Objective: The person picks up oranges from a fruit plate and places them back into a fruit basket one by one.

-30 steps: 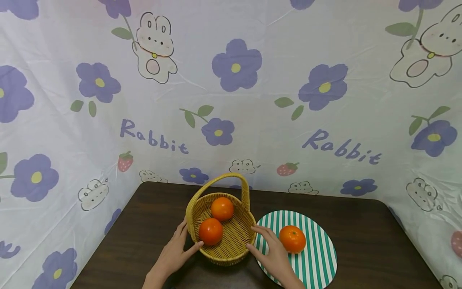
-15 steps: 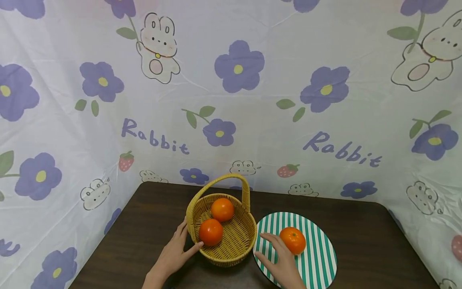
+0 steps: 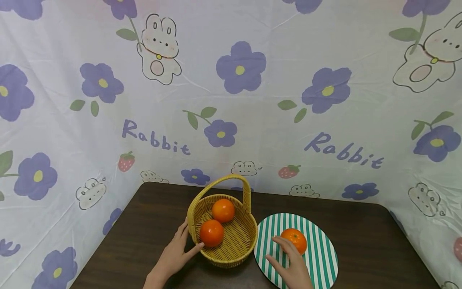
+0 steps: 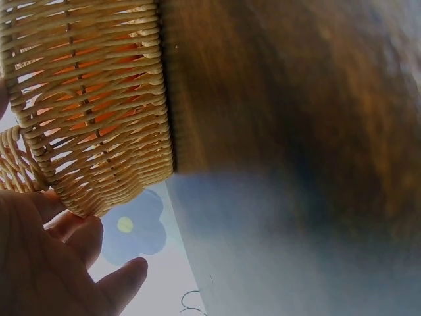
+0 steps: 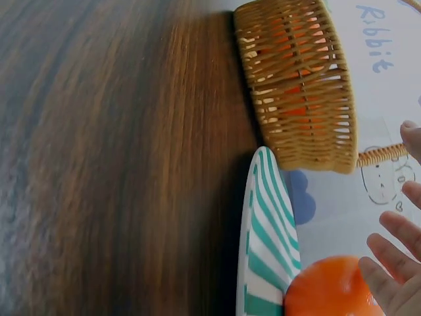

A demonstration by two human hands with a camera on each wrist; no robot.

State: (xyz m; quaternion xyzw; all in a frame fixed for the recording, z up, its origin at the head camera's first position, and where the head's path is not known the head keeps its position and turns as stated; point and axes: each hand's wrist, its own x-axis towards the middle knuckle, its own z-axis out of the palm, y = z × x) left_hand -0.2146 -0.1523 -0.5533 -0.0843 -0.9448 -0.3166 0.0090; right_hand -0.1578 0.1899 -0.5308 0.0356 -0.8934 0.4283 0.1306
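Observation:
A yellow wicker basket [image 3: 225, 257] with an arched handle stands on the table, holding two smooth orange-red fruits [image 3: 211, 233]. My left hand [image 3: 176, 253] rests along its left side, thumb at the front rim; in the left wrist view its relaxed fingers lie by the woven wall. To the basket's right lies a round plate [image 3: 319, 257] with green and white stripes, bearing one orange mandarin [image 3: 296, 239]. Over this plate my right hand [image 3: 294, 263] is spread, thumb and fingers apart, with nothing in it. Its fingers partly cover the mandarin's near left side in the head view.
The dark wooden table [image 3: 357, 237] has rounded back corners. A white cloth [image 3: 274, 140] printed with purple flowers, rabbits and strawberries hangs behind it and along both sides. In the right wrist view, the plate's edge [image 5: 245, 263] sits near the basket.
My right hand has left the basket's right rim and moved right over the plate, closer to the mandarin. The left hand stays at the basket, and the fruits have not moved.

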